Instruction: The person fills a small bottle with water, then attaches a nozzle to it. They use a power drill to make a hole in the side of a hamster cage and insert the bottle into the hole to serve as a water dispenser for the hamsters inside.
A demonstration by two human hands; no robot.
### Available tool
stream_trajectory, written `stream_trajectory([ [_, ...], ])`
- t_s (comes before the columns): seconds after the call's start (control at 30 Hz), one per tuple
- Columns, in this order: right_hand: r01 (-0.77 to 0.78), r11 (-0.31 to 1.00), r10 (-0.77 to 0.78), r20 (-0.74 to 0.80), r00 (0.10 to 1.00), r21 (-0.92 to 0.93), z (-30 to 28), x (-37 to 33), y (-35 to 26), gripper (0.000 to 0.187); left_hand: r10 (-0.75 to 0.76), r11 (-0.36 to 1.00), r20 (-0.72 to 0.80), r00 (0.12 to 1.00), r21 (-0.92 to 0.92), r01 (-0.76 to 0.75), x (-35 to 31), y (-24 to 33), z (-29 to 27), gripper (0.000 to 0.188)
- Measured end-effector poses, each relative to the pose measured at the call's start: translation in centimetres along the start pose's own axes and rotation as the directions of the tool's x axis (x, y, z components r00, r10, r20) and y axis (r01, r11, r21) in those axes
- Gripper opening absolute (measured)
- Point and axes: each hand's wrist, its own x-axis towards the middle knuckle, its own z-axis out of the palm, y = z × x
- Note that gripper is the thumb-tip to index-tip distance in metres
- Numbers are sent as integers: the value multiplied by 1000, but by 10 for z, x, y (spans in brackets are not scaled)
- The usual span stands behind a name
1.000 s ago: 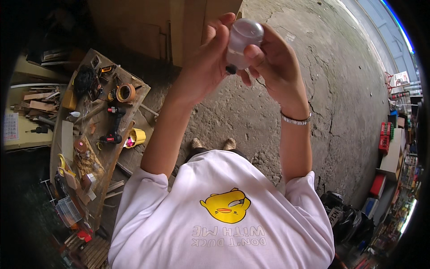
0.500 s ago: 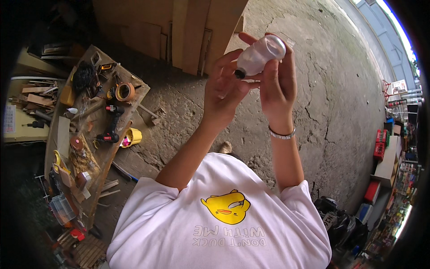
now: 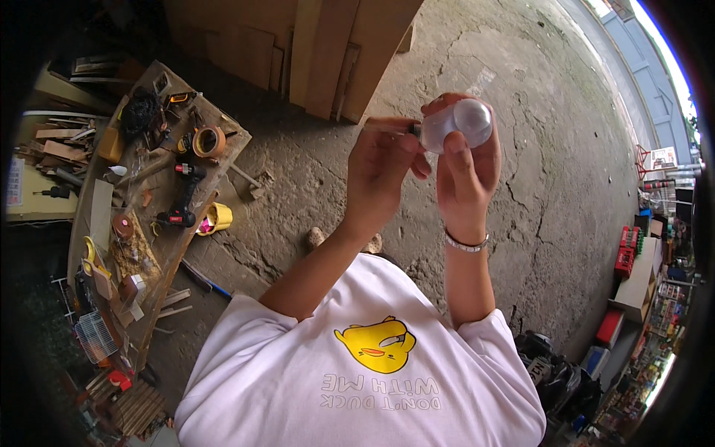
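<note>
Now the left hand has its thumb and fingers pinched at the black cap of a translucent plastic bottle; half a second ago that cap stood exposed. Attention seems, then, to have shifted to the capped end. The bottle is held nearly sideways above the concrete floor, base to the right. The right hand keeps a curled grip around its body, thumb on the near side. The left forearm slants inward; the right forearm rises almost straight.
</note>
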Motion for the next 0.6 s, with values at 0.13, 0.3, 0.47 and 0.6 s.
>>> stream_trajectory([
  [0.13, -44, 989, 40, 33, 999, 139, -1, 15, -5, 62, -150, 965, 46, 988, -209, 156, -11, -7, 1, 18],
  [0.3, -302, 910, 280, 117, 953, 284, -18, 26, -23, 84, -280, 936, 144, 949, -179, 304, -21, -9, 0, 16],
  [0.47, -301, 939, 278, 147, 949, 167, -23, 25, -34, 86, -312, 949, 242, 919, 41, 311, -22, 4, -3, 32],
  [0.6, -233, 971, 216, 213, 953, 59, -24, 22, -39, 81, -279, 959, 309, 909, 48, 279, -28, 8, -6, 43],
])
